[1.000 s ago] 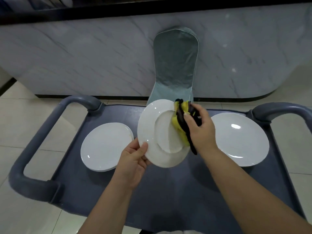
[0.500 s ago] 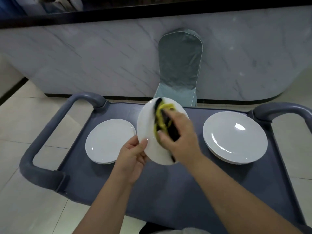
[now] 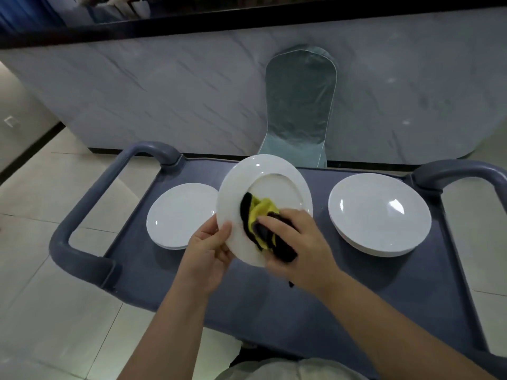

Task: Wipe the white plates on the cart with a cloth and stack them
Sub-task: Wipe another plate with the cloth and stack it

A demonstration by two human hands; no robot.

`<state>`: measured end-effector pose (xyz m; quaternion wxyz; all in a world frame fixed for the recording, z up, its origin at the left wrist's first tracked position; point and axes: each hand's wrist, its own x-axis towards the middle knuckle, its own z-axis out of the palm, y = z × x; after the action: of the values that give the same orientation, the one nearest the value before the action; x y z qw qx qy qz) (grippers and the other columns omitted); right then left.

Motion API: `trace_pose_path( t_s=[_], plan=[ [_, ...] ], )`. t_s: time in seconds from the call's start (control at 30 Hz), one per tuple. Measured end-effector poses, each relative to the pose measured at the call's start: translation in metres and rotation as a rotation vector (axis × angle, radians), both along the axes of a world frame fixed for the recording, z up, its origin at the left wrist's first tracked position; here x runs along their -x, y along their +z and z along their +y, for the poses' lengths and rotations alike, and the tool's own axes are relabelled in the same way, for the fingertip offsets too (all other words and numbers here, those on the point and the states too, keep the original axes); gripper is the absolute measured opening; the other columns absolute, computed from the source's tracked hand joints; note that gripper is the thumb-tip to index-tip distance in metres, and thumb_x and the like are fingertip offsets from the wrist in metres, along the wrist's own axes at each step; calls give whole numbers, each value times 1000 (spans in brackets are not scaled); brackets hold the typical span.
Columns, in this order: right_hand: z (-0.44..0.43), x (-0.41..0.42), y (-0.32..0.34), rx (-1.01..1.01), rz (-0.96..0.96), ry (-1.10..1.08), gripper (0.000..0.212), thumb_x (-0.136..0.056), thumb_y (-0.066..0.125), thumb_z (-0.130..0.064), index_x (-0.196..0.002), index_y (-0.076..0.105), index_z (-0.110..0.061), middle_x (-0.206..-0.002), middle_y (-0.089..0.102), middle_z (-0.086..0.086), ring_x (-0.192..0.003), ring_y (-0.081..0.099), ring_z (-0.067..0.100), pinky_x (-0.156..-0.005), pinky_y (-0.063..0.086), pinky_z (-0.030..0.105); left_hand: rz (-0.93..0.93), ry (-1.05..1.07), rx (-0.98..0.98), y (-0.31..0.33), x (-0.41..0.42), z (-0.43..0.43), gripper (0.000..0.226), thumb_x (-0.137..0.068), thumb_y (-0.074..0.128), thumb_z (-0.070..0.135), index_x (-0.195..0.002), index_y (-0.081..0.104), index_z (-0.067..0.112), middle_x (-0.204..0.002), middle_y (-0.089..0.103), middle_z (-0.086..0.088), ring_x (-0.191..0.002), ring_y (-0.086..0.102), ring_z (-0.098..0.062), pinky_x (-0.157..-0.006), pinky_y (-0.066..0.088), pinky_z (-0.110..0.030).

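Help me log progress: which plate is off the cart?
The middle plate, tilted in the left hand with the cloth on it; the left plate and right plate lie flat on the cart.

On the cart [image 3: 260, 319]: left stack [image 3: 178, 215] and right stack [image 3: 378, 215], well apart. The plate [image 3: 263, 171] is above, between them. Chair [image 3: 300, 105] behind cart.

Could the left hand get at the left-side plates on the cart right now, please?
Probably not yet: the left hand is near the left plates with nothing between, but its grip is taken up by the held plate.
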<state>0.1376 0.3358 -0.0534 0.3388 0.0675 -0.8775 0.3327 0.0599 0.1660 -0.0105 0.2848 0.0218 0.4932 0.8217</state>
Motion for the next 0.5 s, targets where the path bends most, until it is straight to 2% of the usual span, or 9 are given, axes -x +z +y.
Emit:
trace_pose_path(
  t_s=[0.07,0.1,0.17,0.2,0.27,0.37,0.4,0.43,0.5],
  plan=[
    [34,-8,-13,95,-66,-92,51,-75,68,-28,-125,62,-21,-114,58,7,-103,54,17,-91,47,34,52,-27,30,2,-5,-6,55,-57,90,33,-106,75,14,-110,72,-10,-98,69,-21,-73,57,-30],
    [49,-5,-12,192,-101,-176,52,-75,67,-30,-126,61,-22,-110,58,5,-100,52,13,-91,46,32,80,-47,45,2,-10,-5,55,-57,90,32,-106,75,14,-110,72,-10,-99,69,-21,-73,57,-30],
    [63,10,2,360,-122,-316,54,-75,67,-30,-128,60,-21,-106,57,2,-96,49,7,-92,41,18,121,-68,63,7,-21,4,38,-67,85,19,-104,76,14,-105,73,-11,-96,69,-21,-72,57,-30],
    [58,18,11,391,-112,-319,54,-76,67,-30,-129,59,-22,-108,56,1,-98,49,8,-93,39,15,133,-46,79,12,-26,12,27,-74,78,12,-101,77,14,-102,73,-11,-93,70,-20,-71,57,-29],
    [33,25,31,397,-82,-148,55,-77,66,-31,-131,57,-25,-117,55,-1,-108,51,13,-98,40,22,131,21,89,15,-27,22,23,-79,63,6,-95,78,13,-96,74,-10,-86,70,-19,-68,57,-28],
    [12,8,16,111,9,108,50,-76,68,-24,-125,61,-17,-119,57,7,-107,55,23,-97,44,30,103,79,35,23,-15,19,24,-76,66,15,-97,78,14,-99,74,-10,-88,70,-21,-70,58,-30],
    [19,2,5,41,16,116,49,-76,68,-23,-124,61,-18,-118,57,7,-106,55,22,-95,45,30,123,73,20,25,-12,14,28,-73,71,19,-100,77,14,-101,73,-10,-91,70,-22,-71,58,-31],
    [31,-1,-3,58,-6,79,48,-76,67,-25,-124,61,-20,-116,57,5,-104,55,20,-94,46,30,145,63,36,27,-12,11,32,-69,74,20,-101,77,16,-102,73,-10,-92,70,-21,-71,58,-31],
    [58,6,-5,297,-79,-112,48,-76,65,-26,-124,62,-24,-107,58,-5,-99,54,10,-91,45,25,191,24,96,30,-20,12,26,-72,71,15,-97,78,20,-98,75,-7,-89,71,-19,-68,58,-30]
  ],
)
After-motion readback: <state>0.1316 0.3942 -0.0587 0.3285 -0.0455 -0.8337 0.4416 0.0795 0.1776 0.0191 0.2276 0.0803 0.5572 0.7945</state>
